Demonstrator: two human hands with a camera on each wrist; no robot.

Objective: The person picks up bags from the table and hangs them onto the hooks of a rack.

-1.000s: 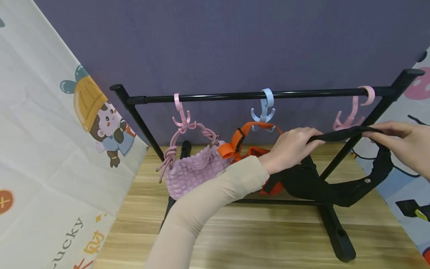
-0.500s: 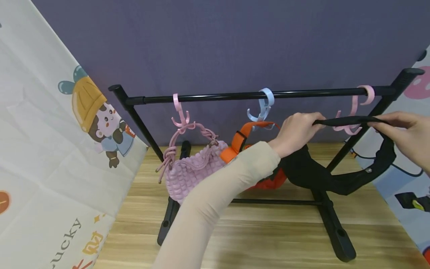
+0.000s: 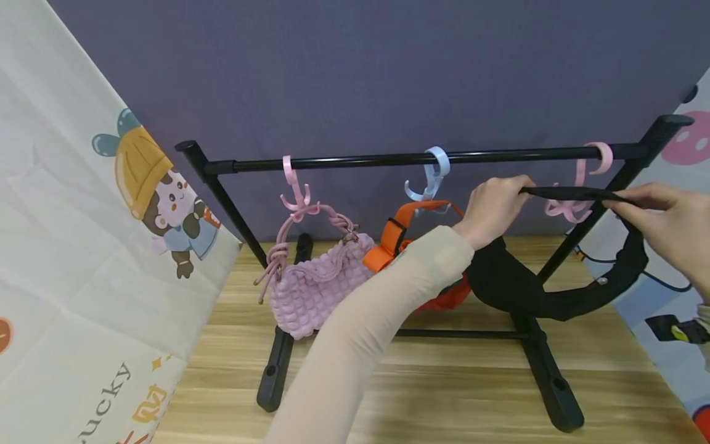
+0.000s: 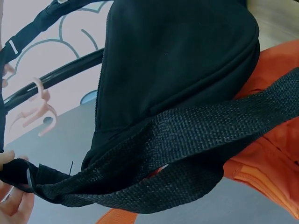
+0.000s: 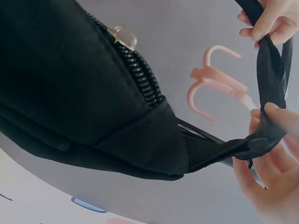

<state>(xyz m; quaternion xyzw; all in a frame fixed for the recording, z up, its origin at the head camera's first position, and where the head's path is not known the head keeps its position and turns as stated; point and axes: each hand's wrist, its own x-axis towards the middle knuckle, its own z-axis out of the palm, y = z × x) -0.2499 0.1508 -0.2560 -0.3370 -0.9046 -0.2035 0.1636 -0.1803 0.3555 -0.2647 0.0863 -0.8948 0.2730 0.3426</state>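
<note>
My left hand (image 3: 496, 209) and right hand (image 3: 665, 222) pinch the strap (image 3: 571, 193) of a black bag (image 3: 507, 283) and hold a stretch of it taut between them. The bag hangs below, its zipper (image 5: 140, 70) showing in the right wrist view. In the head view the strap passes in front of the right pink hook (image 3: 579, 172), overlapping its lower prongs. An orange bag (image 3: 452, 296) hangs from the blue hook (image 3: 434, 176), partly hidden by my left forearm. The left wrist view shows the black webbing (image 4: 196, 135) lying across the bag.
A black rack's top bar (image 3: 355, 161) carries the hooks. On the left pink hook (image 3: 296, 191) hangs a lilac woven handbag (image 3: 316, 296). The rack's feet (image 3: 554, 388) stand on a wood-grain surface (image 3: 444, 388), with a printed white sheet (image 3: 66, 246) at left.
Both hands have lifted the strap up to the right hook's lower prongs, the left hand also shifting right. The black bag has risen slightly, and the blue hook has turned.
</note>
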